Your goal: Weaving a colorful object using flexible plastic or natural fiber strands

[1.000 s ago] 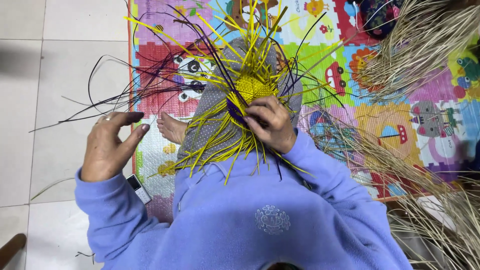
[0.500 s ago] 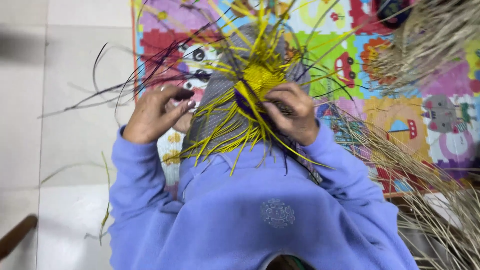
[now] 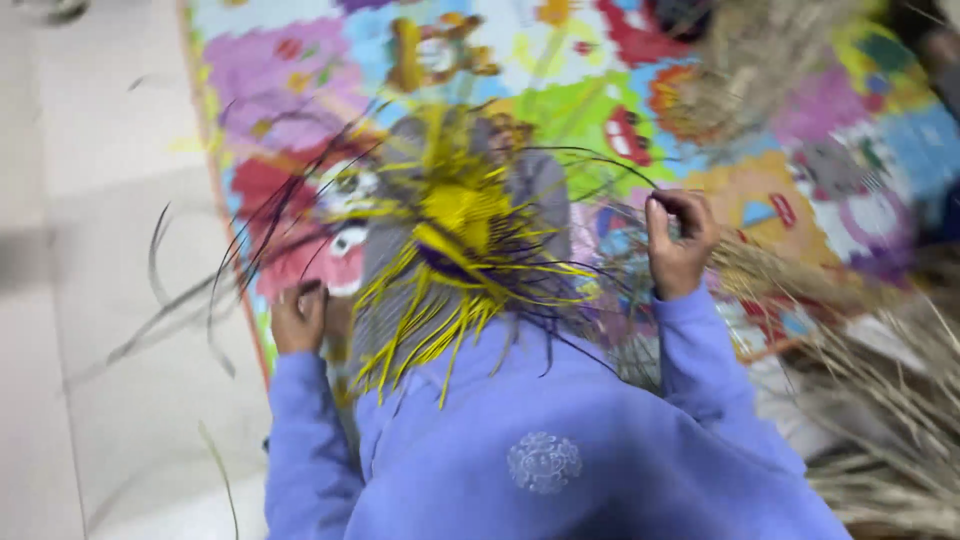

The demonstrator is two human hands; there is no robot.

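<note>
Both hands flank the yellow woven piece (image 3: 455,215) on the lap: left hand (image 3: 298,318) fisted on dark strands (image 3: 215,290) down-left, right hand (image 3: 678,240) pinching a dark strand (image 3: 590,165) arcing right, slightly nearer.
</note>
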